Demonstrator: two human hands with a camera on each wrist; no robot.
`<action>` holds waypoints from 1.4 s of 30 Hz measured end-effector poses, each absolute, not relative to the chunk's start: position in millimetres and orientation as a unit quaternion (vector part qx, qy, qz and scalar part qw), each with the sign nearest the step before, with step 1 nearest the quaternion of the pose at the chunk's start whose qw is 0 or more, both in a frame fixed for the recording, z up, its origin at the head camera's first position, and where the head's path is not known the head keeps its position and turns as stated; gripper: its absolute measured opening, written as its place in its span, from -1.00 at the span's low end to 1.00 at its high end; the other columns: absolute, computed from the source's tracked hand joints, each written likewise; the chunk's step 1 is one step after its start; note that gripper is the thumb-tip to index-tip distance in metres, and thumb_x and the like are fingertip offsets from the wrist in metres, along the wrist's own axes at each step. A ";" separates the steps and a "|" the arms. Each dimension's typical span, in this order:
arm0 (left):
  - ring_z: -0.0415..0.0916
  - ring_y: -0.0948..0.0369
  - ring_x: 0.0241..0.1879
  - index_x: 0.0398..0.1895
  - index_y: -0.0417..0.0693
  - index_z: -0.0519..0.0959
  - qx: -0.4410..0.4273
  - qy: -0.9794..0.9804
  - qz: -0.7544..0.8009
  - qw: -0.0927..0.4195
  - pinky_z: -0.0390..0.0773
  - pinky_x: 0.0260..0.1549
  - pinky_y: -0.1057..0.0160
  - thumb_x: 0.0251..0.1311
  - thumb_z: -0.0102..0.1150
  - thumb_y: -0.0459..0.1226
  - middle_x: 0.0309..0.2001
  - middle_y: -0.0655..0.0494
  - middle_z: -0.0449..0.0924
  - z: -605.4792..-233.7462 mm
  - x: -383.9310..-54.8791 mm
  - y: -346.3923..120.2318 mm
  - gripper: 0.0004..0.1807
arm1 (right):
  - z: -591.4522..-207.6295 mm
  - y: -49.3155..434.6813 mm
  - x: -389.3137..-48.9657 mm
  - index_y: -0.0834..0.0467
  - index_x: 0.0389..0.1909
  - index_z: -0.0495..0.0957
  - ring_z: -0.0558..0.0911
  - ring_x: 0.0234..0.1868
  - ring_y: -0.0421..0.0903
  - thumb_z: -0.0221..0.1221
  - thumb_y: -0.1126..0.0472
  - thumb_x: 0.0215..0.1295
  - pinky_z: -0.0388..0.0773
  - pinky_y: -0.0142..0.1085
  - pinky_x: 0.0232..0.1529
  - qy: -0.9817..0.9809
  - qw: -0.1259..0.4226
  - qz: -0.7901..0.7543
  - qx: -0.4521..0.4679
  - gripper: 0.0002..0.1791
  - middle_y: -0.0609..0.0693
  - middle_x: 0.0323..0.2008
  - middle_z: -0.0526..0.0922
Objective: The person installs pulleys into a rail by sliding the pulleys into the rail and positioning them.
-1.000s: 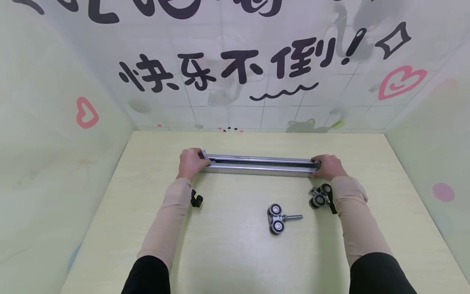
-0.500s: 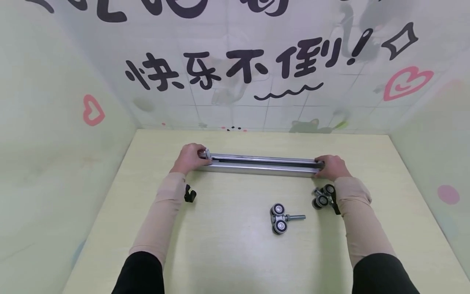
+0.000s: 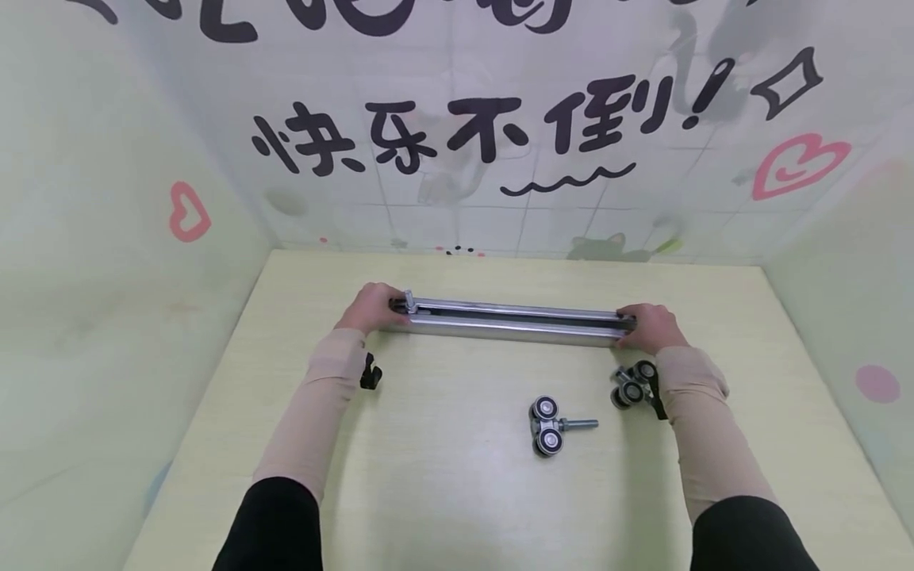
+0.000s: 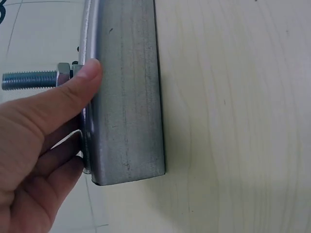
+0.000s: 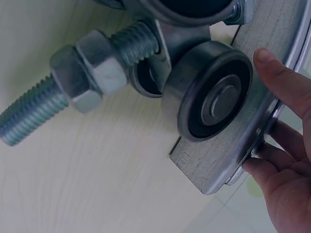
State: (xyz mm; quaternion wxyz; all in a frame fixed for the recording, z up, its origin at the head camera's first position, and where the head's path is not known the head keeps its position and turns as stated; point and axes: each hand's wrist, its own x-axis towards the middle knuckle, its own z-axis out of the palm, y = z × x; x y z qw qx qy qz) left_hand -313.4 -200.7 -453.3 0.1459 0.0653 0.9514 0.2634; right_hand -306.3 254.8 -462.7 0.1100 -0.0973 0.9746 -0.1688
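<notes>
A straight metal channel rail (image 3: 500, 328) with a slot along its top lies across the far part of the table. My left hand (image 3: 372, 308) grips its left end, thumb on the near wall and fingers on the far side. A threaded bolt (image 4: 31, 80) with a nut stands up from the slot beside that thumb; what it is fixed to inside is hidden. At the other end my right hand (image 3: 648, 327) holds the rail, thumb in front and fingers behind. Close to the right forearm lies a roller trolley (image 3: 632, 384), large in the right wrist view.
Another roller trolley (image 3: 547, 426) lies on the table (image 3: 443, 476) nearer me, its bolt pointing right. Printed sheets form the back wall (image 3: 464, 222) and both side walls. Black wrist-mounted pieces show beside each forearm.
My left hand has shifted a little left along the rail's end. The bolt at that end now stands more upright. My right hand keeps its place, and the head view has shifted slightly.
</notes>
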 end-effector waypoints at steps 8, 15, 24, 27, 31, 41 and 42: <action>0.38 -0.05 0.08 0.03 -0.23 0.49 0.027 0.946 0.287 0.145 0.33 0.14 0.04 -0.24 0.44 -0.26 0.06 -0.17 0.48 -452.8 -313.7 -202.7 -0.36 | -454.8 249.7 -307.2 0.40 0.00 0.41 0.48 -0.11 0.35 0.39 0.25 -0.18 0.41 0.14 -0.05 0.971 0.120 -0.155 -0.137 -0.34 0.42 -0.10 0.50; 0.40 -0.03 0.07 0.02 -0.22 0.51 0.018 0.944 0.298 0.143 0.33 0.15 0.07 -0.26 0.45 -0.28 0.04 -0.16 0.50 -453.6 -313.0 -199.6 -0.37 | -431.1 220.6 -315.6 0.46 0.03 0.32 0.50 -0.09 0.27 0.28 0.09 0.02 0.44 0.06 -0.05 0.958 0.204 -0.089 -0.179 -0.33 0.40 -0.11 0.50; 0.40 -0.01 0.07 -0.02 -0.22 0.54 0.014 0.945 0.299 0.134 0.33 0.14 0.08 -0.26 0.46 -0.29 0.02 -0.13 0.53 -454.4 -313.9 -199.4 -0.40 | -409.4 109.1 -335.3 0.39 0.17 0.27 0.35 0.17 0.20 0.11 0.14 0.22 0.27 -0.01 0.20 0.929 0.212 -0.115 -0.281 -0.43 0.32 0.14 0.38; 0.42 0.00 0.06 -0.03 -0.22 0.55 0.014 0.945 0.301 0.131 0.35 0.13 0.09 -0.27 0.46 -0.30 0.00 -0.12 0.54 -454.7 -314.5 -200.3 -0.42 | -404.0 70.6 -339.5 0.36 0.17 0.30 0.37 0.17 0.15 0.09 0.16 0.25 0.29 -0.07 0.20 0.916 0.203 -0.134 -0.319 -0.47 0.26 0.15 0.39; 0.44 0.01 0.03 -0.05 -0.21 0.56 0.014 0.947 0.296 0.126 0.37 0.11 0.10 -0.28 0.47 -0.30 -0.02 -0.10 0.56 -455.8 -316.2 -200.1 -0.43 | -399.4 30.7 -341.2 0.34 0.16 0.33 0.43 0.14 0.09 0.06 0.21 0.27 0.34 -0.14 0.18 0.900 0.185 -0.154 -0.362 -0.53 0.21 0.15 0.42; 0.52 0.05 -0.09 -0.16 -0.22 0.62 0.033 0.944 0.306 0.117 0.44 0.01 0.12 -0.28 0.47 -0.32 -0.14 -0.08 0.63 -455.3 -315.8 -200.9 -0.52 | -404.2 -34.0 -333.1 0.23 0.14 0.41 0.45 0.14 -0.05 0.06 0.33 0.27 0.37 -0.27 0.16 0.892 0.159 -0.157 -0.393 -0.60 0.08 0.11 0.48; 0.53 0.04 -0.10 -0.17 -0.23 0.63 0.037 0.944 0.309 0.114 0.44 0.01 0.12 -0.29 0.47 -0.33 -0.15 -0.08 0.63 -454.6 -315.1 -200.8 -0.53 | -405.3 -37.2 -332.4 0.23 0.11 0.44 0.47 0.12 -0.06 0.07 0.34 0.26 0.39 -0.28 0.14 0.891 0.151 -0.160 -0.396 -0.62 0.08 0.09 0.51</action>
